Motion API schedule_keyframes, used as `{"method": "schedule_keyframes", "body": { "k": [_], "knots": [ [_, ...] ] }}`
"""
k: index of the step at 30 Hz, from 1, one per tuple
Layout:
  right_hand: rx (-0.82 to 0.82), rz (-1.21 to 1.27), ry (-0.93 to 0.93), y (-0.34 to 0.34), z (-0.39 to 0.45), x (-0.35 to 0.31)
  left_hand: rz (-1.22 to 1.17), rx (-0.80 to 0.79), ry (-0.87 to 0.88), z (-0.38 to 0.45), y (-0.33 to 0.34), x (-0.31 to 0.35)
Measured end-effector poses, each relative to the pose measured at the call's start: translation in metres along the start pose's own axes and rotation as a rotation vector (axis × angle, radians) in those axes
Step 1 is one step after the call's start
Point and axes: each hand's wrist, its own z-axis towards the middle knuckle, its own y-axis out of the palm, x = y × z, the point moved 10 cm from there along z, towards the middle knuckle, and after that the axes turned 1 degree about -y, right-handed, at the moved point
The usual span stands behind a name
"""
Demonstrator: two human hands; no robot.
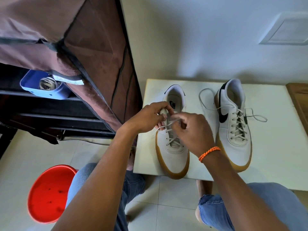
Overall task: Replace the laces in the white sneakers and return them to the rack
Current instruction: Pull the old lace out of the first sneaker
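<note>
On the white square tabletop (275, 147), your left hand (146, 119) grips the tongue of the near white gum-soled sneaker (171, 147) while your right hand (195, 132) appears to pinch its white lace (172, 122), fingers curled. The second white sneaker (233, 127) stands just beside, laced, ends loose.
</note>
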Motion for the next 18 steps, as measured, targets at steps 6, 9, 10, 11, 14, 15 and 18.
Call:
{"method": "schedule_keyframes", "body": {
  "k": [6,9,10,11,14,15,18],
  "knots": [
    [-0.047,-0.082,0.003,0.013,-0.001,-0.001,0.025,0.001,0.007,0.000,0.000,0.001],
    [0.036,-0.028,0.032,-0.004,0.001,0.005,0.033,0.002,0.007,0.000,0.000,0.001],
    [0.075,-0.011,0.037,-0.012,0.002,0.007,0.030,0.003,0.006,0.000,0.000,0.001],
    [0.107,0.002,0.038,-0.017,0.002,0.009,0.028,0.002,0.005,0.000,0.000,0.001],
    [0.088,0.024,0.012,-0.014,0.002,0.005,0.028,0.004,0.006,0.000,-0.001,0.001],
    [0.044,0.011,0.006,-0.007,0.001,0.002,0.027,0.003,0.008,0.000,0.000,0.001],
    [-0.064,-0.089,-0.004,0.012,-0.003,-0.003,0.015,-0.001,0.007,0.000,0.000,-0.001]
  ]
}}
